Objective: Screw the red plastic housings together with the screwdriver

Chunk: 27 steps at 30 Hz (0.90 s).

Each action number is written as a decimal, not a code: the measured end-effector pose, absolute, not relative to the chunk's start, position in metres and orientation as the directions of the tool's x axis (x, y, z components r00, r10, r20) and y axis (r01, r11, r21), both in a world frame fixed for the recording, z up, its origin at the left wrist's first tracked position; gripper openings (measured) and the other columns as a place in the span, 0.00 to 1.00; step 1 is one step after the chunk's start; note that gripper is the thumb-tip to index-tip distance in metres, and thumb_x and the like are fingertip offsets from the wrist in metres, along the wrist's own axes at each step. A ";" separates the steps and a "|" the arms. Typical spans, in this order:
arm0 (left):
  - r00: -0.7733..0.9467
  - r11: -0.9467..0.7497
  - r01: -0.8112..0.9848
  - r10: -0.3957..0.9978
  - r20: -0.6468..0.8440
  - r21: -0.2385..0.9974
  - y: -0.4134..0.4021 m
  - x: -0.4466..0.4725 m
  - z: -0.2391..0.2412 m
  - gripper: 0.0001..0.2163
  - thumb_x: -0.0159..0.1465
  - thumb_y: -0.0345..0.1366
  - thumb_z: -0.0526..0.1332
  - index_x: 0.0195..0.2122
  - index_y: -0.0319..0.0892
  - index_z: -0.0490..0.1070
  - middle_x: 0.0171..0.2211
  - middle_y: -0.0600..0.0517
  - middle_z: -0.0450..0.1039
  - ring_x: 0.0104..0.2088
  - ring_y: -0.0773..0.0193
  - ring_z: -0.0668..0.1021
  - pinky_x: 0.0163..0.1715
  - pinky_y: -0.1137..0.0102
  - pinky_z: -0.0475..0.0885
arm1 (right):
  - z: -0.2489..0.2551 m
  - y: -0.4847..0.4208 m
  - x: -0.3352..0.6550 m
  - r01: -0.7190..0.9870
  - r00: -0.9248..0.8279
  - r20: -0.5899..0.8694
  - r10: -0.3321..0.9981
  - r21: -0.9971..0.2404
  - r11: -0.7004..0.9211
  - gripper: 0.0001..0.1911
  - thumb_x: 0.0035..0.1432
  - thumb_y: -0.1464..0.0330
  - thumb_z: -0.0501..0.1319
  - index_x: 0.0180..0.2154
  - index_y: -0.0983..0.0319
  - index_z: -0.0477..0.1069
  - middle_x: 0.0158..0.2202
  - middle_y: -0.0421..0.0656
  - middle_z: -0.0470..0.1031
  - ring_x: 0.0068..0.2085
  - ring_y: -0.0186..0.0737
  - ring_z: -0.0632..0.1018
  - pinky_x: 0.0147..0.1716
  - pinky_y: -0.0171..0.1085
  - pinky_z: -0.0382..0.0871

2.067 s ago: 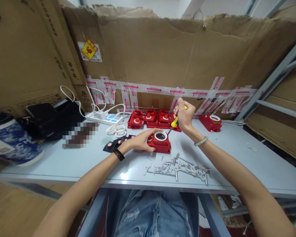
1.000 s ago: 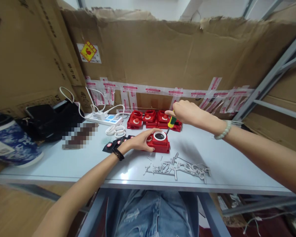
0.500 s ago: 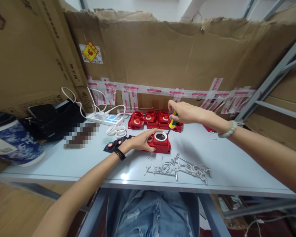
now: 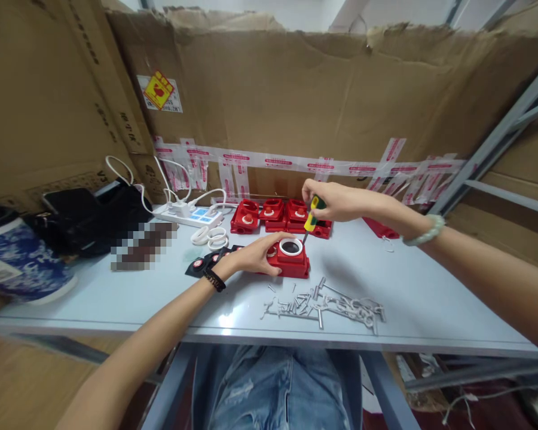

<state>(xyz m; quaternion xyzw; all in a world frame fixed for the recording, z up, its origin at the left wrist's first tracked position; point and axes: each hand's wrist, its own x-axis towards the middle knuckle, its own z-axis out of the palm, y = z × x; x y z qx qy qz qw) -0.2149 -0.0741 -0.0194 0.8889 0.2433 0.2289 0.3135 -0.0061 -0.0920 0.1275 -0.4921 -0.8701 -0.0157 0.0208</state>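
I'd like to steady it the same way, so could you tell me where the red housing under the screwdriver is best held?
Grip the red housing by its low left side wall, coming in flat from the left as the left hand does. Its squat, square body sits flat, and this leaves the white ring on top free for the screwdriver in the right hand.

head-worn view, down over near table (image 4: 385,263)
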 end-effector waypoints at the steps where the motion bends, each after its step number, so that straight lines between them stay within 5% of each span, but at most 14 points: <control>1: 0.778 -0.689 0.286 0.573 0.258 0.666 -0.074 -0.215 -0.019 0.35 0.47 0.28 0.64 0.58 0.45 0.55 0.57 0.46 0.60 0.54 0.53 0.68 0.54 0.60 0.62 | 0.129 -0.093 -0.005 0.841 -0.539 0.018 0.842 -0.038 0.539 0.14 0.50 0.72 0.59 0.40 0.58 0.60 0.35 0.43 0.72 0.32 0.39 0.71 0.26 0.36 0.61; 7: 0.775 -0.704 0.292 0.570 0.271 0.647 -0.074 -0.213 -0.018 0.35 0.47 0.28 0.64 0.58 0.44 0.55 0.58 0.46 0.60 0.56 0.53 0.67 0.57 0.59 0.60 | 0.123 -0.095 -0.011 0.912 -0.411 0.164 0.897 0.077 0.404 0.09 0.57 0.62 0.54 0.34 0.61 0.63 0.31 0.47 0.71 0.32 0.43 0.71 0.28 0.39 0.59; 9: 0.773 -0.701 0.297 0.575 0.268 0.649 -0.074 -0.213 -0.018 0.36 0.47 0.29 0.64 0.58 0.44 0.55 0.58 0.46 0.60 0.56 0.53 0.66 0.57 0.58 0.59 | 0.123 -0.093 -0.012 0.885 -0.460 0.161 0.873 -0.001 0.466 0.06 0.55 0.68 0.55 0.37 0.61 0.63 0.34 0.46 0.71 0.33 0.41 0.71 0.29 0.37 0.60; 12: 0.774 -0.702 0.292 0.572 0.270 0.650 -0.075 -0.214 -0.018 0.36 0.47 0.29 0.64 0.58 0.45 0.55 0.58 0.46 0.60 0.56 0.52 0.67 0.57 0.58 0.60 | 0.124 -0.093 -0.012 0.835 -0.528 0.113 0.842 -0.113 0.538 0.16 0.48 0.71 0.59 0.41 0.60 0.61 0.39 0.45 0.71 0.35 0.38 0.71 0.30 0.35 0.62; 17: 0.772 -0.693 0.303 0.580 0.258 0.654 -0.075 -0.214 -0.019 0.36 0.47 0.28 0.64 0.58 0.45 0.55 0.57 0.46 0.61 0.55 0.52 0.68 0.56 0.58 0.61 | 0.120 -0.091 -0.010 0.924 -0.378 0.183 0.908 0.012 0.382 0.13 0.57 0.59 0.53 0.37 0.62 0.62 0.32 0.47 0.71 0.32 0.44 0.70 0.28 0.39 0.60; 23: 0.779 -0.700 0.271 0.563 0.277 0.661 -0.074 -0.214 -0.020 0.36 0.47 0.29 0.64 0.58 0.45 0.55 0.58 0.46 0.59 0.56 0.52 0.66 0.57 0.57 0.59 | 0.123 -0.090 -0.007 0.835 -0.487 0.191 0.852 -0.185 0.519 0.22 0.45 0.72 0.61 0.44 0.60 0.59 0.43 0.46 0.69 0.38 0.39 0.71 0.34 0.35 0.63; 27: 0.780 -0.697 0.273 0.564 0.271 0.664 -0.074 -0.214 -0.018 0.36 0.47 0.28 0.64 0.58 0.45 0.55 0.58 0.46 0.60 0.56 0.52 0.67 0.57 0.57 0.59 | 0.120 -0.095 -0.009 0.879 -0.429 0.180 0.885 -0.141 0.455 0.18 0.53 0.59 0.57 0.42 0.62 0.60 0.36 0.47 0.70 0.35 0.43 0.71 0.31 0.38 0.62</control>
